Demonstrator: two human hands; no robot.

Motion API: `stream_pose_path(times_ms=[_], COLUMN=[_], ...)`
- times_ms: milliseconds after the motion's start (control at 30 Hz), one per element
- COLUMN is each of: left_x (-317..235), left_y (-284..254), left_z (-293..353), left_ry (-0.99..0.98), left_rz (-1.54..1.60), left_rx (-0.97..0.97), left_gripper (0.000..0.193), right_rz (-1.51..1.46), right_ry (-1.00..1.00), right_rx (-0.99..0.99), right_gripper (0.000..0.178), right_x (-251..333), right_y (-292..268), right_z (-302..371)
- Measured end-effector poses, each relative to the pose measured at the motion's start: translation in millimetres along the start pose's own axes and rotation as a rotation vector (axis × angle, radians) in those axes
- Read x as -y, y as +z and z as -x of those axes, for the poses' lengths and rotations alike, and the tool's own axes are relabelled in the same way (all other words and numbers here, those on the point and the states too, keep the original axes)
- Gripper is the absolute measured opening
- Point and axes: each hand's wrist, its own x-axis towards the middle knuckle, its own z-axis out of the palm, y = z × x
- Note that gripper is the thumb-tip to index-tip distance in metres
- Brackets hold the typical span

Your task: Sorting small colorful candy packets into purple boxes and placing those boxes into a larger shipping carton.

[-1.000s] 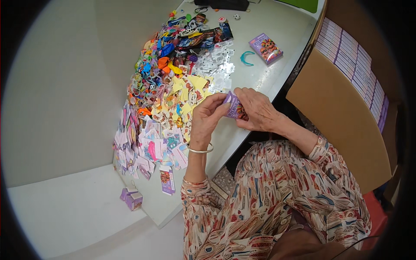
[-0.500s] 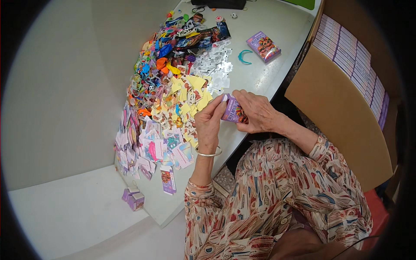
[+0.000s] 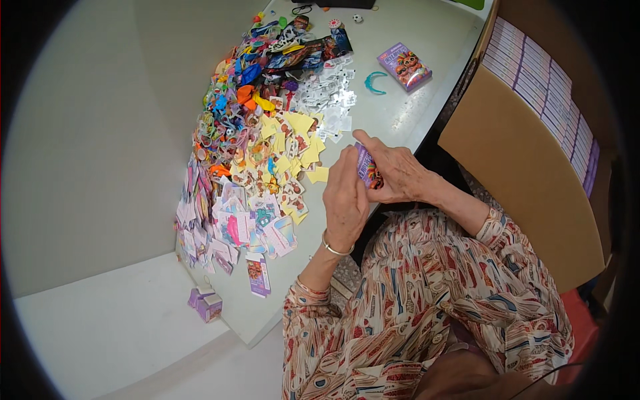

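A small purple printed box is between my two hands above the table's near edge. My left hand presses its long fingers along the box's left side. From the other side my right hand grips it, fingers bent around the edge. Much of the box is covered by the hands. Just left of them lies a heap of yellow paper pieces and small printed cards. Farther off, a similar purple box lies beside a turquoise curved band.
Mixed small toys and small white packets are piled toward the left and back. Pale cards and a flat purple carton lie near the front left. A large cardboard box of stacked purple boxes stands at right.
My left hand has shifted right and nearer, its fingers now straighter along the box. The box has turned more upright and is more covered. My right hand stays nearly in place.
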Motion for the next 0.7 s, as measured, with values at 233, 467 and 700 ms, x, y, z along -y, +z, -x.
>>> stream_pose_path(times_ms=[233,467,700], left_x=[14.8,14.4,8.9], left_y=[-9.6,-10.7,-2.0], left_z=[-2.5,-1.2,4.7], left_ry=[-0.496,-0.531,-0.401], left_rz=[0.854,0.917,0.694], left_rx=[-0.022,-0.072,-0.135], left_gripper=[0.026,0.021,0.022], right_rz=[-0.062,0.000,0.050], right_ry=[0.027,0.006,0.051], right_rx=[-0.085,-0.078,-0.074], right_gripper=[0.086,0.085,0.083], right_x=[-9.4,-9.1,-7.1], right_y=[-6.5,-4.6,-0.4], right_z=[1.1,4.3,3.7])
